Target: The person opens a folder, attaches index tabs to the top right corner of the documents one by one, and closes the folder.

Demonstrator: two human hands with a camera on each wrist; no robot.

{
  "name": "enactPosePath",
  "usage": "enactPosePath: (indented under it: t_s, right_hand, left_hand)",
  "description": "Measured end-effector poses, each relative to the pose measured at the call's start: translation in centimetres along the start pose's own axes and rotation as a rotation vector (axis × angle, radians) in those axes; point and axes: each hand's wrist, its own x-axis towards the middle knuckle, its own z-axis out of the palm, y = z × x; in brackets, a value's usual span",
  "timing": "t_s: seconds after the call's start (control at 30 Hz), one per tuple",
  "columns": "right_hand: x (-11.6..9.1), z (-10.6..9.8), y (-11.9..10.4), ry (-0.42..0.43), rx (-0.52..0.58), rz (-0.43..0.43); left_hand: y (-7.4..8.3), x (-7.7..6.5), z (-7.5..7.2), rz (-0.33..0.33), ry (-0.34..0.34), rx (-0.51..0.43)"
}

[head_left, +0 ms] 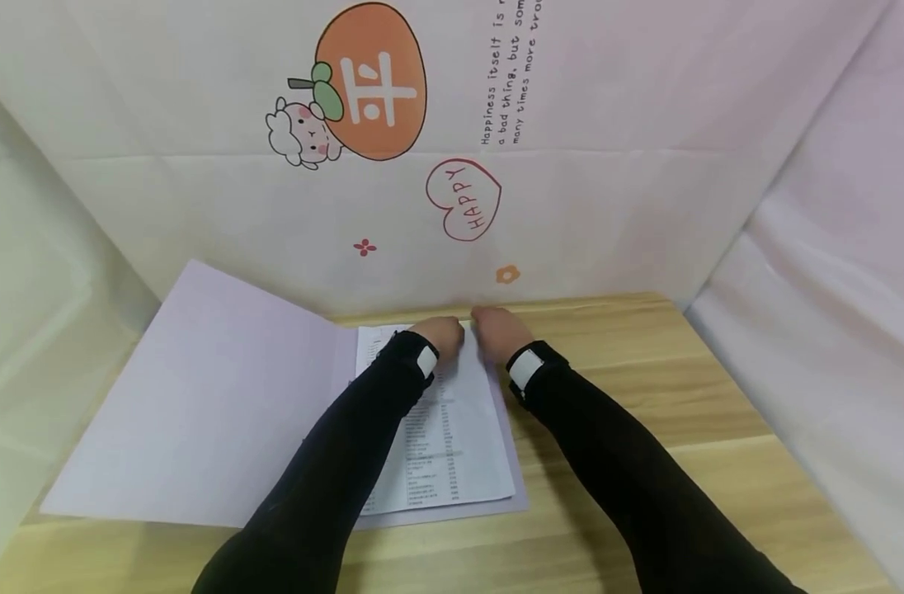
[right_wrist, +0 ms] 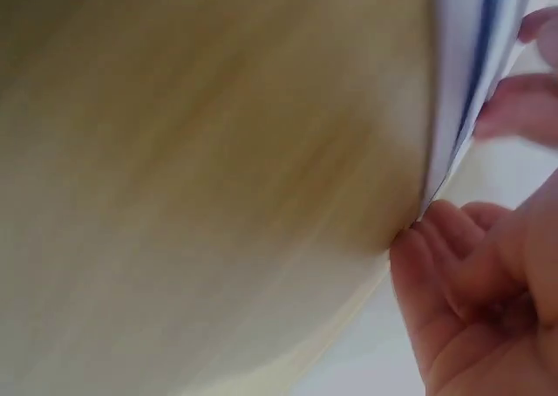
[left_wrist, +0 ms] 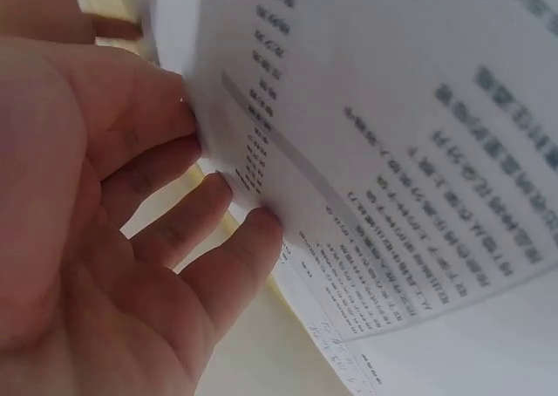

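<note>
A lavender folder (head_left: 200,396) lies spread wide, its cover to the left. On its right half rests a stack of printed paper sheets (head_left: 430,462), with columns of small text. My left hand (head_left: 440,334) is at the stack's far edge; in the left wrist view its loosely bent fingers (left_wrist: 235,265) touch the printed page (left_wrist: 349,195). Beside it, my right hand (head_left: 500,330) pinches the far right corner of the sheets between thumb and fingertips (right_wrist: 414,256). The layered edges of sheets and folder (right_wrist: 462,64) run down to that pinch in the right wrist view.
A light wood-grain tabletop (head_left: 645,396) extends right of the folder and in front of it. Behind stands a white cloth backdrop (head_left: 608,206) with cartoon prints and lettering. White cloth (head_left: 853,247) also hangs at the right side, and more at the left.
</note>
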Motion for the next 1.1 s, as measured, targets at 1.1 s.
enactPosePath:
  t_s: [1.1]
  right_hand:
    - [-6.9,-4.9,5.5,-0.398,-0.233,0.114]
  left_hand:
    - [1.2,-2.8,-1.4,-0.091,-0.032,-0.084]
